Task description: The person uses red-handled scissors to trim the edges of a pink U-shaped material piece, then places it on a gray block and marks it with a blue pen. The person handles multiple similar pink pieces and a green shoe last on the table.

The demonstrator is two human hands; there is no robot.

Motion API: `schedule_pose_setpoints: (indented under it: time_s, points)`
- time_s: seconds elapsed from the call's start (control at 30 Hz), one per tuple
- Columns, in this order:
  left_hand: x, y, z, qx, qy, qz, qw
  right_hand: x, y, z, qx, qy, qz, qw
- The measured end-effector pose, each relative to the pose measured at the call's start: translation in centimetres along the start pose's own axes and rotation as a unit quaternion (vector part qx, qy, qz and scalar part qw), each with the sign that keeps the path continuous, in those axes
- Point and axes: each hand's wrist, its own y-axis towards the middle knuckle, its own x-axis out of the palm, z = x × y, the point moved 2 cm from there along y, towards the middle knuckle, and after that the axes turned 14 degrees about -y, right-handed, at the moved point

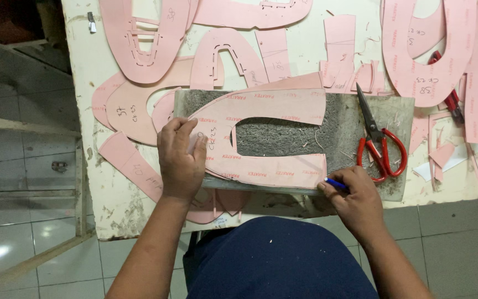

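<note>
A pink U-shaped card pattern piece (272,111) lies flat on a grey scuffed cutting slab (344,127). My left hand (181,160) presses down on the closed left end of the pattern, fingers spread. My right hand (355,202) is at the slab's near edge, gripping a blue pen (336,183) whose tip touches the lower right corner of the pattern.
Red-handled scissors (377,141) lie on the slab's right part. Many other pink pattern pieces (427,50) cover the worn white table (92,66), with a second red tool (452,102) at the right. Tiled floor and a metal frame lie to the left.
</note>
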Motion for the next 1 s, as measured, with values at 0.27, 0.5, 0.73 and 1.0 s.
schedule_pose_setpoints:
  time_s: [0.27,0.5,0.73,1.0]
  points:
    - [2.6,-3.3,3.2,0.138,-0.01,-0.177,0.974,0.1,0.1,0.0,-0.012,0.011,0.011,1.0]
    - [3.5,-4.3,3.9,0.148,-0.027,-0.212,0.966,0.2,0.1,0.0,-0.018,0.005,0.022,1.0]
    - [4.1,-4.2,4.2,0.135,-0.016,-0.231,0.963,0.0,0.0,-0.2,-0.026,0.026,0.03,0.999]
    - [8.7,-3.9,6.9,0.219,-0.044,-0.287,0.932,0.0,0.3,-0.4,-0.033,0.029,0.029,0.999]
